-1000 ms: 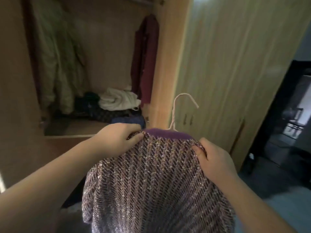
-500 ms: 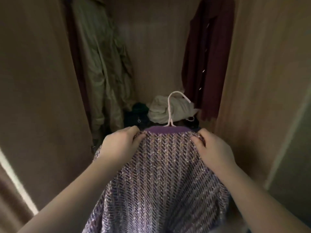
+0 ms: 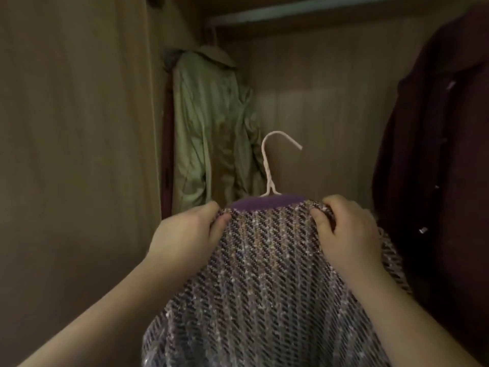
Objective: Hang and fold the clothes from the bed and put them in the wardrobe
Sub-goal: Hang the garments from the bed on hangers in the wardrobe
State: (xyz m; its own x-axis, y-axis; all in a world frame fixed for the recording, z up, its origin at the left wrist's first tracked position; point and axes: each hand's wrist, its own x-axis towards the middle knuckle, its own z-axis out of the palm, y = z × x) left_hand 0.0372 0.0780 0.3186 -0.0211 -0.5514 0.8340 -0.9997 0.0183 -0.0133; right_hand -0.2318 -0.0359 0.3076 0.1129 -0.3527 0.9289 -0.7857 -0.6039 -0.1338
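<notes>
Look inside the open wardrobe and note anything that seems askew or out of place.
The green garment in the back left corner hangs crumpled and bunched, with its collar tilted to one side. Nothing else stands out.

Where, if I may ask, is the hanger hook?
Head view, centre: the hanger hook rises above the purple collar, between the green coat and the maroon garment.

A free gap between the green garment (image 3: 211,128) and the maroon coat (image 3: 436,154) under the rail (image 3: 304,13).

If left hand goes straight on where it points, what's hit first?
Probably the green coat hanging beyond the left hand, which grips the sweater; depth is unclear, so maybe the wardrobe's back panel.
</notes>
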